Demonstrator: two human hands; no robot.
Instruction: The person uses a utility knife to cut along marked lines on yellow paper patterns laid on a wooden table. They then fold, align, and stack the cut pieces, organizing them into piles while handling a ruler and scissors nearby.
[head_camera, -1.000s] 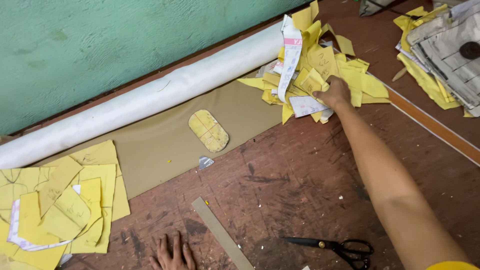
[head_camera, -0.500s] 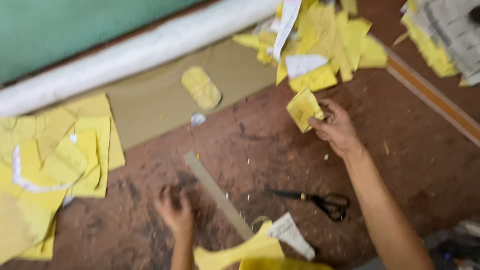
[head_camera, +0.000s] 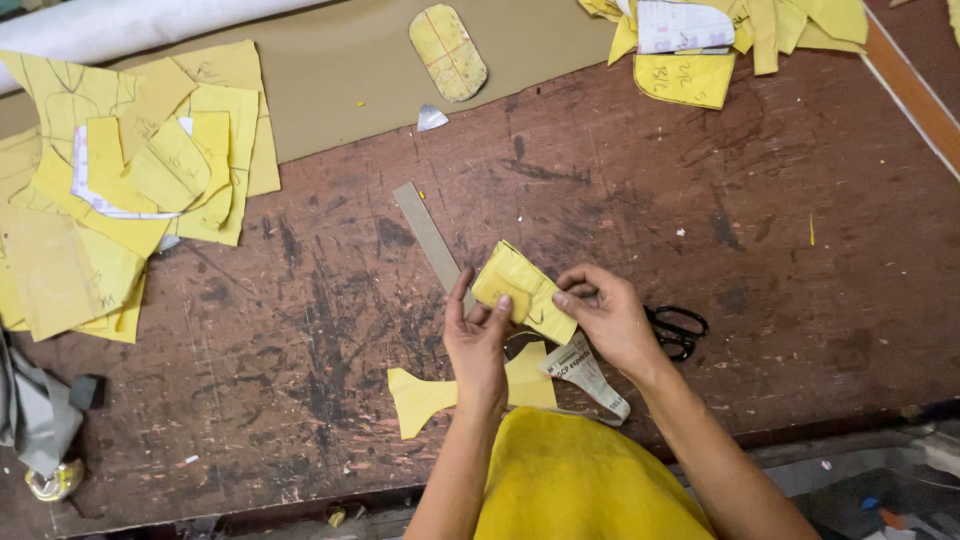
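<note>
Two hands are in view, both over a worn, scratched brown wooden worktable (head_camera: 700, 230). The left hand (head_camera: 478, 340) and right hand (head_camera: 608, 318) together hold one small yellow card pattern piece (head_camera: 522, 290), roughly rectangular with rounded ends, just above the table near its six o'clock edge. The left hand has its fingers loosely spread, thumb and fingertip pressed on the piece's lower left corner. The right hand is curled, pinching the piece's right end between thumb and forefinger.

Count of items near the hands: one flat yellow cut-out with flared ends (head_camera: 440, 390) lying beneath the wrists; one strip of printed white paper (head_camera: 590, 375) just beside it at three o'clock; one pair of black-handled scissors (head_camera: 675, 328) touching the right hand's far side; one narrow grey-brown card strip (head_camera: 430, 235) running toward eleven o'clock.

Further off: one oval yellow template (head_camera: 447, 38) at twelve o'clock on a tan board sheet (head_camera: 330, 80); one heap of yellow offcuts (head_camera: 120, 200) at ten o'clock; a second heap of yellow scraps (head_camera: 720, 40) at one o'clock.

Open surface lies at three o'clock and at eight o'clock. The table's near edge runs just below the forearms.
</note>
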